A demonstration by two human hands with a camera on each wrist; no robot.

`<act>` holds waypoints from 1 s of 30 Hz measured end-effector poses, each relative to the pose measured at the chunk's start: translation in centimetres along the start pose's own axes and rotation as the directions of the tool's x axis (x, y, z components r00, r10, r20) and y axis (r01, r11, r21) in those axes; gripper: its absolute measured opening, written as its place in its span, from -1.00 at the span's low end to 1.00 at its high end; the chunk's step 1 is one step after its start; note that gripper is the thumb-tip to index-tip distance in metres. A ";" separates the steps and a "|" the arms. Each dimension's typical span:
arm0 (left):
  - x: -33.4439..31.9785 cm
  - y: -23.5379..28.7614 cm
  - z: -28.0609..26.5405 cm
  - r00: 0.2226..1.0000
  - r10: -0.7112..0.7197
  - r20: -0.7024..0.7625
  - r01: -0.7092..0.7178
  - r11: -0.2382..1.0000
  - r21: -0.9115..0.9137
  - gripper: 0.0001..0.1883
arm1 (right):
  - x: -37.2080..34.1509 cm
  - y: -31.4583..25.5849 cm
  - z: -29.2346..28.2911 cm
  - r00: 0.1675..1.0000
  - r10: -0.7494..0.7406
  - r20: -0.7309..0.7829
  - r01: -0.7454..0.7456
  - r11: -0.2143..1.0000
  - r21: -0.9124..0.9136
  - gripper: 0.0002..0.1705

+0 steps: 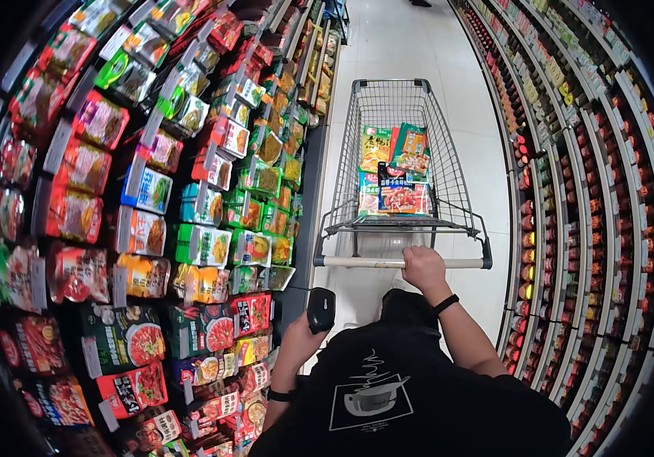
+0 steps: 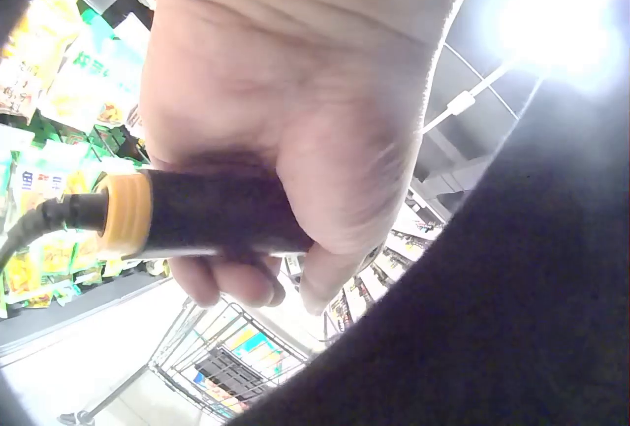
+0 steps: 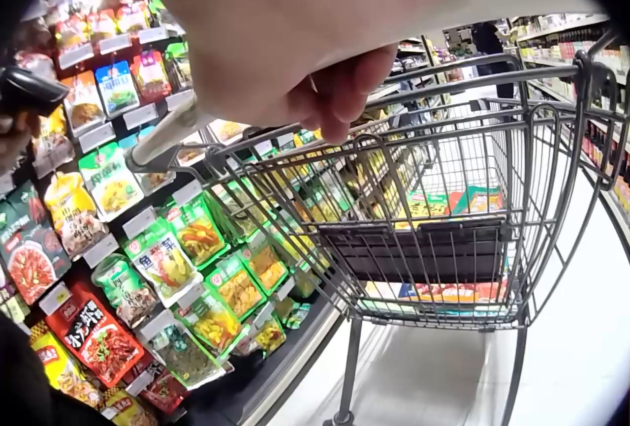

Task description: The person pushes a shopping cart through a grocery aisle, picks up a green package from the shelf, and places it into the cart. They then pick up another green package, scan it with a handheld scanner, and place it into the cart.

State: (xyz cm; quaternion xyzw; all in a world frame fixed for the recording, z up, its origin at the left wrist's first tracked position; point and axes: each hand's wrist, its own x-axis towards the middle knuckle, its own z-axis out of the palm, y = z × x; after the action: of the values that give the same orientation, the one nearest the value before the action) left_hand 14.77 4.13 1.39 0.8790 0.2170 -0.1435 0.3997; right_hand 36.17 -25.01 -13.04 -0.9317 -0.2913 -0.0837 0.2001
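My right hand [image 1: 424, 268] is curled round the pale handle bar [image 1: 365, 262] of a wire shopping cart [image 1: 449, 145]; the right wrist view shows the same grip from above the bar. In my left hand [image 1: 296, 344] is a black handheld scanner [image 1: 321, 309], held left of the bar and apart from it. The left wrist view shows my fingers wrapped round its dark handle [image 2: 212, 212], with a yellow ring [image 2: 126, 214] and a cable at its end. Several colourful food packets [image 1: 407, 199] lie in the cart.
Shelves of hanging and stacked food packets [image 1: 144, 186] line the left side, close to my left hand. Shelves of jars and bottles [image 1: 601, 198] run along the right. The pale tiled aisle floor [image 1: 395, 46] stretches ahead, where a person in dark clothes [image 3: 489, 47] stands.
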 end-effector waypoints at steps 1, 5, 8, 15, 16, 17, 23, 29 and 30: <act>0.7 0.8 0.1 1.000 -0.005 0.005 0.005 1.000 0.009 -0.46 | 0.9 0.4 -0.2 1.000 0.010 0.009 -0.010 1.000 0.029 -0.93; 3.2 4.7 0.3 0.999 -0.021 0.031 0.019 0.997 0.077 -0.48 | 3.7 2.8 0.1 0.997 0.064 0.049 -0.068 0.994 0.088 -0.89; 4.9 6.7 0.6 0.999 0.012 0.048 -0.014 0.999 0.039 -0.50 | 6.0 4.3 0.5 0.997 0.067 0.039 -0.071 0.988 0.133 -0.92; 7.5 11.9 1.5 0.997 0.004 0.078 -0.010 0.998 0.067 -0.55 | 10.5 7.5 0.8 0.997 0.051 0.062 -0.060 0.988 0.143 -0.94; 7.7 12.4 1.5 0.996 0.000 0.085 -0.006 0.998 0.063 -0.55 | 11.1 7.9 1.1 0.998 0.044 0.046 -0.050 0.989 0.137 -0.93; 8.0 12.8 1.5 0.996 -0.013 0.090 0.007 0.997 0.073 -0.56 | 11.6 8.3 1.4 0.999 0.037 0.031 -0.041 0.991 0.131 -0.93; 9.7 14.0 1.2 0.996 -0.033 0.082 0.021 0.989 0.144 -0.58 | 14.5 10.4 1.5 1.000 0.006 -0.024 -0.004 0.994 0.105 -0.94; 11.1 15.4 1.0 0.995 0.006 0.096 -0.015 0.996 0.093 -0.57 | 17.4 12.0 1.6 0.999 -0.021 -0.030 0.023 0.997 0.069 -0.94; 11.6 15.2 1.0 0.994 0.024 0.104 -0.032 0.996 0.079 -0.57 | 17.8 12.2 1.4 0.999 -0.016 -0.029 0.018 0.998 0.065 -0.95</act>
State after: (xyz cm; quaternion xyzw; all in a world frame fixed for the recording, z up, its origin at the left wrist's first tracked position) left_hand 32.25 -2.46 5.55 0.8889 0.1777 -0.1916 0.3764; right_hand 57.82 -24.48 -13.41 -0.9210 -0.2988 -0.0890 0.2336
